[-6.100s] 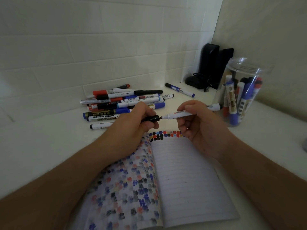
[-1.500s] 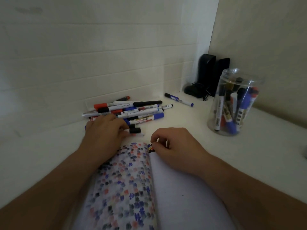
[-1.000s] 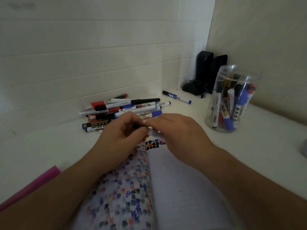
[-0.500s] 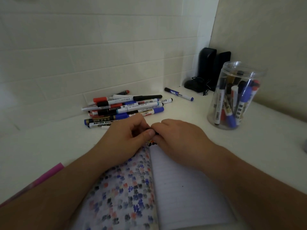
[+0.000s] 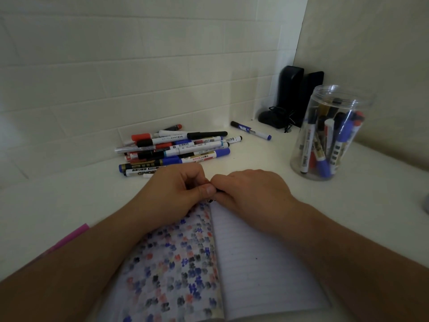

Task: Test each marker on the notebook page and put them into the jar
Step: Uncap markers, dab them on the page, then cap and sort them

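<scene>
Where the two hands meet at the top of the open notebook (image 5: 260, 259), a small dark marker (image 5: 220, 191) is pinched between the left hand (image 5: 176, 194) and right hand (image 5: 250, 191), mostly hidden by curled fingers. One pile (image 5: 176, 147) of roughly a dozen markers is left on the bench (image 5: 348, 205), one blue marker (image 5: 250, 130) lies apart, and one clear jar (image 5: 329, 133) is seen holding several more.

Between the left hand (image 5: 176, 194) and right hand (image 5: 250, 194), only a black sliver of marker (image 5: 219, 191) shows; the rest is buried. Below both wrists, the notebook (image 5: 262, 270) runs off the frame's bottom edge
</scene>
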`<state>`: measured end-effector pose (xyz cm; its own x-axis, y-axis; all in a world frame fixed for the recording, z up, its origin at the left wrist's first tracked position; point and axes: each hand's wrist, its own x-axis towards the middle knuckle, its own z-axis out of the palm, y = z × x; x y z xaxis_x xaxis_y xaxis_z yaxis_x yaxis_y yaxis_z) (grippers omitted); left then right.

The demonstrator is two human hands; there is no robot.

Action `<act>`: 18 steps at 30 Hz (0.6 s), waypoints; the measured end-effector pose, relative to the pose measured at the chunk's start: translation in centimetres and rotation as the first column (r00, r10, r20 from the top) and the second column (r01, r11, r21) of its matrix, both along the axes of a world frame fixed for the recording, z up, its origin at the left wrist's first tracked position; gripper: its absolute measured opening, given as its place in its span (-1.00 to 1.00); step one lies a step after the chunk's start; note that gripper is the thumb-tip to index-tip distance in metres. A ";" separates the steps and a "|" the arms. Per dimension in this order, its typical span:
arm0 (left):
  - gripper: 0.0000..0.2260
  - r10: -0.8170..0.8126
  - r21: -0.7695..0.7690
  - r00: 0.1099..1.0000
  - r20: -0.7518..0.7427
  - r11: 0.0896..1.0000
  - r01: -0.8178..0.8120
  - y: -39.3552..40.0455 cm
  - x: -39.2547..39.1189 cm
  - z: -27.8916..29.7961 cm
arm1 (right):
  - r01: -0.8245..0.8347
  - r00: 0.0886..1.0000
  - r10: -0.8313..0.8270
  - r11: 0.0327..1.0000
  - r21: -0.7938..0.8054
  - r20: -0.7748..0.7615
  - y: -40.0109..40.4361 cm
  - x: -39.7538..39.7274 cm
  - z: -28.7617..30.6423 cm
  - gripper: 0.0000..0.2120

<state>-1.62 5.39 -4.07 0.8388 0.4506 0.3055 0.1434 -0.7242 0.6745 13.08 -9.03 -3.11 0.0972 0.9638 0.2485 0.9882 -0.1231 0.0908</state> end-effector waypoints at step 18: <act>-0.78 -0.147 0.216 0.975 -0.166 0.959 0.181 -0.5 -0.1 0.3 | 0.412 -0.445 0.391 0.888 0.204 -0.805 -4.4 6.1 4.6 -0.46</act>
<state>-1.75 4.89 -3.74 0.9386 0.2356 0.2519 0.0947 -0.8783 0.4686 19.20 -13.42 1.53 0.5513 0.8340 -0.0203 -0.4187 0.2557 -0.8714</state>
